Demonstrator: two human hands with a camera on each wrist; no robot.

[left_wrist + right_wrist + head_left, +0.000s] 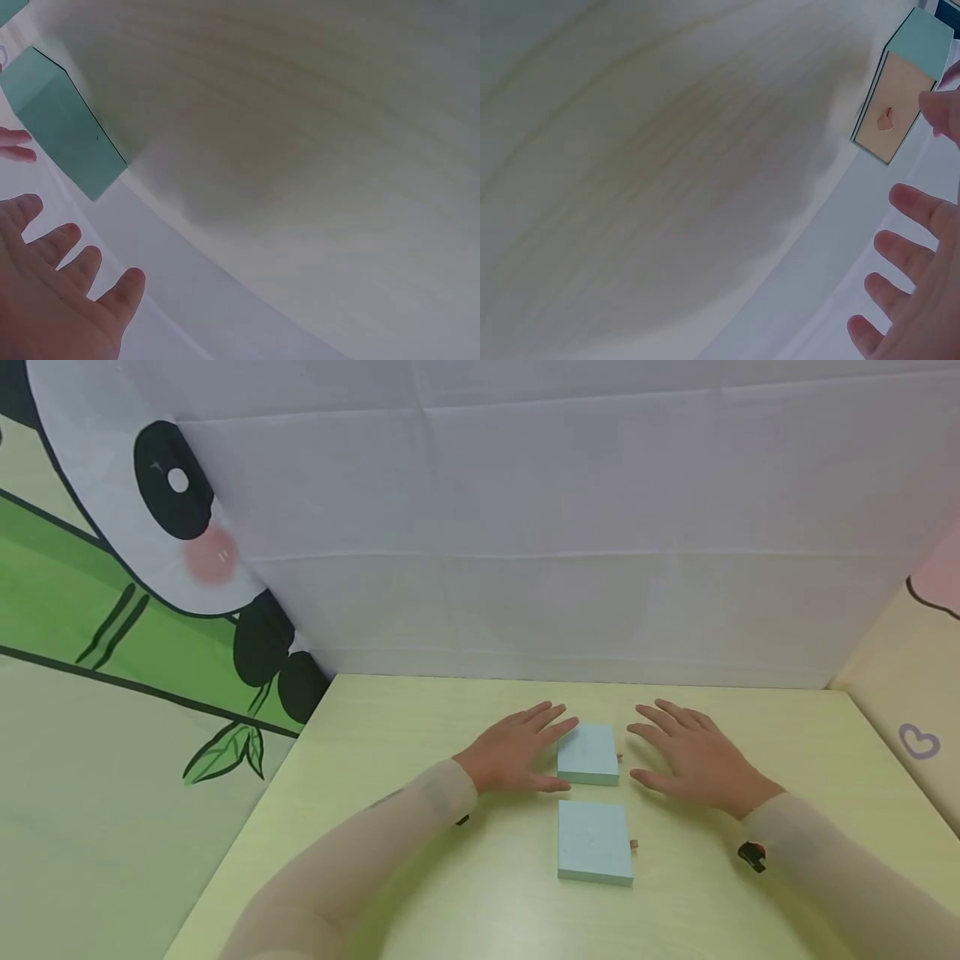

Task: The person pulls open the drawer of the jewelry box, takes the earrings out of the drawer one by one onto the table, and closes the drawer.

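Two pale blue boxes lie on the table, one beyond the other. Around the far box (588, 752) are both hands, one at each side, with fingers spread. My left hand (517, 752) is at its left; a fingertip overlaps the box's corner in the head view, while the left wrist view shows the hand (67, 300) apart from the box (71, 127). To the right, across a small gap, hovers my right hand (693, 760). In the right wrist view the box (892, 105) shows a tan end with a small pull tab (886, 119). Neither hand holds anything.
Nearer to me lies the second pale blue box (594, 839), a small brown tab on its right side. The light yellow table (420, 710) meets a white cloth wall (525, 610) at the back. A printed panel (150, 693) stands on the left.
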